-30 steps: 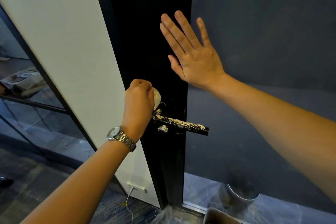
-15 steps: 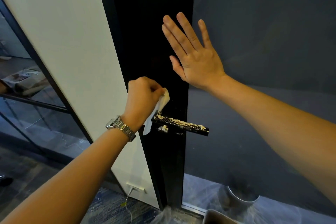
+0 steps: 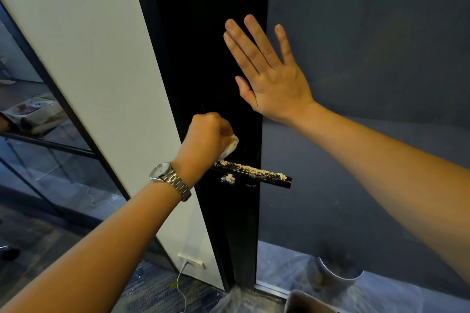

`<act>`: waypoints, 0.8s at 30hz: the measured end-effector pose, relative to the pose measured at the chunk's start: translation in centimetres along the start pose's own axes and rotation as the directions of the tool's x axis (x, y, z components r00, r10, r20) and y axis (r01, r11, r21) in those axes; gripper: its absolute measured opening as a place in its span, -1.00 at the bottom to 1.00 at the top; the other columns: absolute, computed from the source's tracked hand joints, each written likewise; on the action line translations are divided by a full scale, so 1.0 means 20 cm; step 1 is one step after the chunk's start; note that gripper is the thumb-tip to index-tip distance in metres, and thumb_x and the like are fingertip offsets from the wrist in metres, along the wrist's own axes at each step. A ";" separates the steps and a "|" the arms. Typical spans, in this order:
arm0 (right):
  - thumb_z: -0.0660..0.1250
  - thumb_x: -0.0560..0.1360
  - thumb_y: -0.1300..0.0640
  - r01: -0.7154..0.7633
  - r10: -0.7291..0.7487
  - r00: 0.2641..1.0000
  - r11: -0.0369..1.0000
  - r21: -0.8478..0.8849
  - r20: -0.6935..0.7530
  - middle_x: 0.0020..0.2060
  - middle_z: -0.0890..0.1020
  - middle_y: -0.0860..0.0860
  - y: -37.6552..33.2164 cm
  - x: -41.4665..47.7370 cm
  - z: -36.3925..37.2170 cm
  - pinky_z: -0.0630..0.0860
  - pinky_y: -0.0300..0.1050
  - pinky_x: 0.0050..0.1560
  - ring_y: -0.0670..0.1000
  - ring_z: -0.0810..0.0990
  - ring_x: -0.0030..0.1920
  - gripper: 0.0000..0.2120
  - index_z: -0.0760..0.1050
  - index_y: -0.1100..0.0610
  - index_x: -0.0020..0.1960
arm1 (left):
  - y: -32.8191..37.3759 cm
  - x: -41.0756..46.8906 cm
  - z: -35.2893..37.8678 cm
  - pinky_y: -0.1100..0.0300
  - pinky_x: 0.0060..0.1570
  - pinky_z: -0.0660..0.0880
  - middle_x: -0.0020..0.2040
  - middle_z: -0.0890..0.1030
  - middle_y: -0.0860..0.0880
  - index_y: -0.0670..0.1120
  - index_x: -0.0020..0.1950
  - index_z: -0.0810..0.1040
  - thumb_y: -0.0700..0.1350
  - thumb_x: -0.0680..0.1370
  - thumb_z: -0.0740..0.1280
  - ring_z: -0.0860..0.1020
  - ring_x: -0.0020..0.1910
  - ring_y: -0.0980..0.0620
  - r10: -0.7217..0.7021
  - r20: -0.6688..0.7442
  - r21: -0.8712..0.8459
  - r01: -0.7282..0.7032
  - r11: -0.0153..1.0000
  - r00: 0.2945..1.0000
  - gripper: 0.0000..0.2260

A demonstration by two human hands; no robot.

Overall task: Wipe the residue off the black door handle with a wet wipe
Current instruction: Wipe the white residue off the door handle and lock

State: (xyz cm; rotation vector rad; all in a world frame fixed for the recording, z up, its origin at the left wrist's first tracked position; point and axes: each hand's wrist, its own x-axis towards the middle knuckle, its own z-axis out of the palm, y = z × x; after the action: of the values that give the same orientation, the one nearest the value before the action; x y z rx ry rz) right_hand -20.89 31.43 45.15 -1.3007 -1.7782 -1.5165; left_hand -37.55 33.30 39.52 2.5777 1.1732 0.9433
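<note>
Your left hand point(image 3: 207, 140) is clenched round the wipe point(image 3: 231, 146) just above the handle point(image 3: 251, 173)'s inner end; your right hand point(image 3: 269, 71) is pressed flat on the door point(image 3: 203, 33).

You are looking at a soiled black door handle point(image 3: 265, 178) and a bunched wet wipe point(image 3: 232, 146).
The handle is lying as a slim, glossy bar, running nearly level out to the right from the black door point(image 3: 203, 58). Pale, crumbly residue point(image 3: 250, 170) is clinging along most of its top side, and a smaller clump is sitting on the door just beneath it. The white wipe is poking out of your left hand point(image 3: 206, 140), which is gripping it just above the handle's inner end.
</note>
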 end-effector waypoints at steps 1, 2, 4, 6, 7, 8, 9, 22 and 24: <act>0.08 0.59 0.01 0.000 0.000 1.000 1.000 0.001 0.001 0.44 0.35 0.09 0.00 0.00 0.00 0.17 0.19 0.41 0.14 0.32 0.44 -0.50 0.22 0.17 0.48 | 0.00 0.01 0.00 0.17 -0.09 0.51 -0.10 0.62 -0.17 -0.23 -0.11 0.65 -0.22 0.44 0.40 0.59 -0.14 -0.08 0.089 0.015 0.044 -0.089 0.995 0.996 -0.90; 0.07 0.59 0.01 0.000 0.000 1.000 1.000 0.001 0.002 0.44 0.35 0.09 0.00 0.00 0.00 0.17 0.19 0.41 0.14 0.32 0.44 -0.50 0.22 0.17 0.48 | -0.03 0.01 0.00 0.16 -0.12 0.53 -0.12 0.61 -0.17 -0.22 -0.14 0.64 -0.24 0.42 0.42 0.59 -0.17 -0.09 0.149 0.042 0.081 -0.152 0.985 0.988 -0.93; 0.06 0.59 0.01 0.000 0.000 1.000 1.000 0.007 0.007 0.44 0.35 0.09 0.00 0.00 0.00 0.17 0.19 0.41 0.15 0.32 0.44 -0.50 0.22 0.17 0.48 | -0.05 0.02 -0.01 0.16 -0.20 0.53 -0.18 0.60 -0.16 -0.19 -0.18 0.62 -0.26 0.38 0.45 0.57 -0.25 -0.06 0.232 0.080 0.108 -0.239 0.965 0.969 -0.94; 0.04 0.60 0.00 -0.004 0.004 1.000 1.000 0.011 0.014 0.44 0.35 0.09 0.00 0.00 0.00 0.18 0.20 0.41 0.15 0.32 0.44 -0.51 0.22 0.16 0.48 | -0.06 0.04 -0.03 0.13 -0.26 0.51 -0.22 0.59 -0.15 -0.17 -0.18 0.59 -0.24 0.37 0.42 0.56 -0.28 -0.08 0.266 0.082 0.111 -0.275 0.955 0.960 -0.94; 0.03 0.60 0.00 -0.004 0.004 1.000 1.000 0.009 0.015 0.44 0.35 0.09 0.00 0.00 0.00 0.18 0.20 0.41 0.15 0.32 0.44 -0.51 0.22 0.16 0.48 | -0.05 0.05 -0.03 0.13 -0.28 0.52 -0.24 0.58 -0.16 -0.16 -0.18 0.56 -0.21 0.38 0.38 0.57 -0.30 -0.09 0.292 0.097 0.111 -0.301 0.947 0.952 -0.94; 0.02 0.60 0.00 -0.003 0.003 1.000 1.000 0.008 0.014 0.44 0.36 0.09 0.00 0.00 0.00 0.18 0.20 0.41 0.15 0.32 0.44 -0.51 0.22 0.16 0.48 | -0.05 0.06 -0.04 0.14 -0.32 0.53 -0.26 0.59 -0.17 -0.15 -0.20 0.54 -0.19 0.37 0.34 0.58 -0.33 -0.10 0.343 0.100 0.117 -0.353 0.928 0.934 -0.94; 0.02 0.60 0.00 -0.002 0.002 1.000 1.000 0.007 0.013 0.44 0.36 0.09 0.00 0.00 0.00 0.19 0.20 0.40 0.15 0.32 0.44 -0.51 0.22 0.16 0.48 | -0.05 0.06 -0.04 0.16 -0.35 0.53 -0.27 0.59 -0.17 -0.15 -0.23 0.55 -0.20 0.36 0.34 0.58 -0.35 -0.10 0.382 0.142 0.125 -0.399 0.908 0.913 -0.96; 0.06 0.59 0.00 0.010 -0.010 1.000 1.000 -0.020 -0.002 0.45 0.34 0.08 0.01 0.00 0.00 0.19 0.19 0.40 0.13 0.31 0.44 -0.49 0.21 0.17 0.49 | 0.01 0.08 -0.05 -0.01 -0.31 0.56 -0.18 0.57 -0.12 -0.15 -0.22 0.63 -0.22 0.39 0.41 0.55 -0.20 -0.06 0.501 0.344 0.166 -0.577 0.800 0.794 -0.99; 0.06 0.59 0.00 0.011 -0.011 1.000 0.999 -0.032 -0.001 0.45 0.34 0.08 0.01 0.00 0.00 0.20 0.19 0.40 0.13 0.32 0.44 -0.49 0.20 0.17 0.49 | -0.05 0.10 -0.08 0.02 -0.30 0.57 -0.18 0.59 -0.11 -0.15 -0.19 0.64 -0.24 0.37 0.44 0.58 -0.22 -0.05 0.517 0.302 0.140 -0.574 0.807 0.801 -0.95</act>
State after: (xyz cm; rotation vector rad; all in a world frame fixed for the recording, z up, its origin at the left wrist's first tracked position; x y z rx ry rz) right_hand -20.73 31.49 45.17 -1.3062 -1.7703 -1.5573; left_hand -38.17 35.19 41.46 3.1908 0.4775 0.5480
